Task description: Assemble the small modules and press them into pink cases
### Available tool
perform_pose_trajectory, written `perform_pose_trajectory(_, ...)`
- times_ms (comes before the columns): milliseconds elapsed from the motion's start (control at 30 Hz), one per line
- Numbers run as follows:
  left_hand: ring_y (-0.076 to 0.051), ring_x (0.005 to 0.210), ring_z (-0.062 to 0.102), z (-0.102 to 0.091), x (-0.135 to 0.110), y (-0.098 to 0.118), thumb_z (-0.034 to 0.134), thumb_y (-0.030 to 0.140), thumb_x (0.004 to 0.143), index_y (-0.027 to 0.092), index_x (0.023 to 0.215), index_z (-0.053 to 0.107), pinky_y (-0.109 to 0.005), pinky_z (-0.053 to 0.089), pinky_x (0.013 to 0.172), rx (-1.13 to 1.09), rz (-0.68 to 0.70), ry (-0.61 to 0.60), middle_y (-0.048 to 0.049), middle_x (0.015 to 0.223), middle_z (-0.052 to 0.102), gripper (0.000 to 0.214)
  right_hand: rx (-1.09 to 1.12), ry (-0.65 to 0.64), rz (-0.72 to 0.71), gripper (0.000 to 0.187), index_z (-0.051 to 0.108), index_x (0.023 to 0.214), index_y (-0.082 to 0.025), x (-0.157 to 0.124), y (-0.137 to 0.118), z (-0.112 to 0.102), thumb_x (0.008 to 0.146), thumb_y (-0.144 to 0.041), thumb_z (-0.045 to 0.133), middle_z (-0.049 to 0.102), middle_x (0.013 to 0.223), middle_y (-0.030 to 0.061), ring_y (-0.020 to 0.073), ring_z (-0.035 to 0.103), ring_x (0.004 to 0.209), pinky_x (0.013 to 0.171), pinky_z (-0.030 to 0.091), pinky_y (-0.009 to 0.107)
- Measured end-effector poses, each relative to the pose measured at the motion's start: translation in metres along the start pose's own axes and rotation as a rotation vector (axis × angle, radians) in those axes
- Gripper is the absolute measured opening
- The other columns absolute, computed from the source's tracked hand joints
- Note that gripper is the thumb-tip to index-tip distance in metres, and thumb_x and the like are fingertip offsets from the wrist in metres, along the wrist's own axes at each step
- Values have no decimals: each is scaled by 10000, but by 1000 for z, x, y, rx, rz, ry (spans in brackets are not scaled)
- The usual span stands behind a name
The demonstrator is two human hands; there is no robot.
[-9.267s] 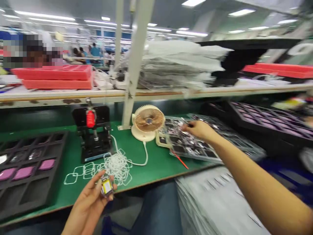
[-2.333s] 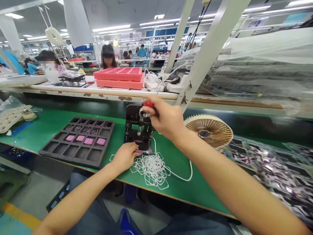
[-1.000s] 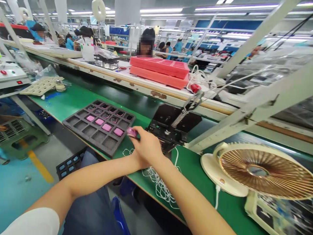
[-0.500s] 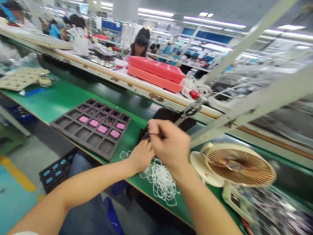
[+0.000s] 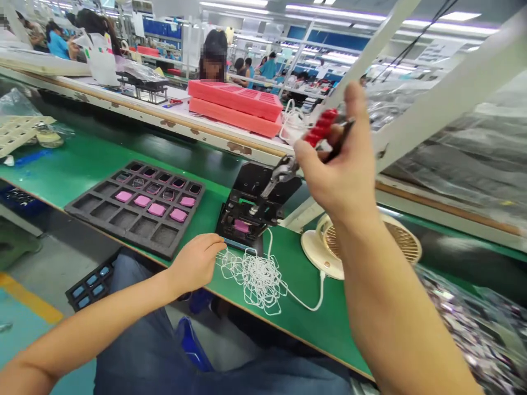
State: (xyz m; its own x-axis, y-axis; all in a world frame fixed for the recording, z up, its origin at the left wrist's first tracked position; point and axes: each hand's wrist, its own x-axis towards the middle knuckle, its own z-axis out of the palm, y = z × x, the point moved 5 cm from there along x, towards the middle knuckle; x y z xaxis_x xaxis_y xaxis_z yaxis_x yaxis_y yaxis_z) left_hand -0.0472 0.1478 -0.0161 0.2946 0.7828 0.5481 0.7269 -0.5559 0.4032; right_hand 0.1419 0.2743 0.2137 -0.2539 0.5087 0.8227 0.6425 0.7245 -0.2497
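My right hand point(image 5: 340, 164) is wrapped round the red grip point(image 5: 321, 127) of the raised lever on a small black press point(image 5: 255, 206). A pink part point(image 5: 241, 226) lies in the press's nest. My left hand point(image 5: 196, 261) rests on the green bench just in front of the press, its fingers curled and touching the edge of a heap of white loops point(image 5: 256, 277); I cannot make out anything in it. A black foam tray point(image 5: 102, 206) to the left holds several pink parts point(image 5: 150, 204) in its pockets.
A small desk fan point(image 5: 401, 247) lies face-up right of the press, its white cable trailing over the bench. Red trays point(image 5: 236, 107) are stacked on the shelf behind. A slanted white post point(image 5: 436, 104) crosses at right. Other people work at far benches.
My right hand has left the press nest and risen to grip the red lever handle. My left hand has drawn back from the nest to the bench. A pink part now sits in the press.
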Motion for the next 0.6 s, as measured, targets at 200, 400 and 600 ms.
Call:
perform_pose_trajectory(200,-283,1223,680,-76,21,-102,409,85,1009,162,1222,706,-463,526,1125,277,-373,18,-157,1241,745,374,5,81,-123,260,686,1301,-272,-79,-25,-7,1044,-298,659,778,1248,63,223,778,922,736,609,343)
perform_pose_trajectory(400,-354,1254,625,-79,60,-176,661,317,1005,110,1216,687,-563,472,1109,453,-660,-151,-188,1276,689,297,-54,49,-108,338,646,1417,-273,-110,-26,8,1085,-227,600,665,1506,64,281,745,1218,820,634,362)
perform_pose_trajectory(600,-316,1242,659,-64,81,-182,730,410,1004,156,1298,683,-555,550,1063,327,-753,-235,-142,1376,672,391,-80,170,81,158,760,1149,-261,-143,-30,-23,1057,-306,638,789,1086,72,233,702,760,658,529,384)
